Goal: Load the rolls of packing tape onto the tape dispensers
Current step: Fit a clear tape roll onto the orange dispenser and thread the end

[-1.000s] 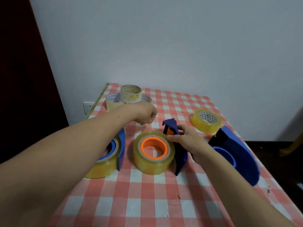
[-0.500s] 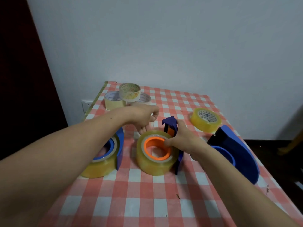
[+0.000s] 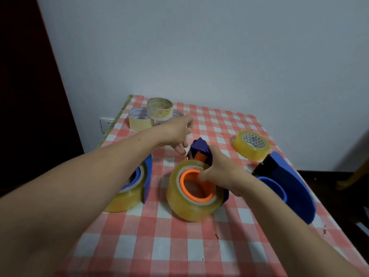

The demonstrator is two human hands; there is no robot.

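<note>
A blue dispenser (image 3: 200,149) with an orange hub (image 3: 196,186) carries a thick yellowish tape roll (image 3: 189,204) at the table's middle and sits tilted. My right hand (image 3: 221,170) grips this dispenser from the right, thumb on the orange hub. My left hand (image 3: 177,134) hovers just behind it, fingers hanging straight down beside the blue head and holding nothing. A second blue dispenser (image 3: 147,172) with a roll (image 3: 127,196) on it lies at the left. A third blue dispenser (image 3: 289,188) at the right has a bare hub. A loose yellow roll (image 3: 251,144) lies behind it.
Two more tape rolls stand at the back left corner, a pale one (image 3: 138,121) and a clear printed one (image 3: 159,108) stacked higher. The red-and-white checked table (image 3: 179,246) ends near a grey wall; its right edge drops off by the third dispenser.
My left hand has opened from a fist and dropped its fingers toward the dispenser head. My right hand has slid onto the orange hub, and the middle dispenser with its roll has tipped up.
</note>
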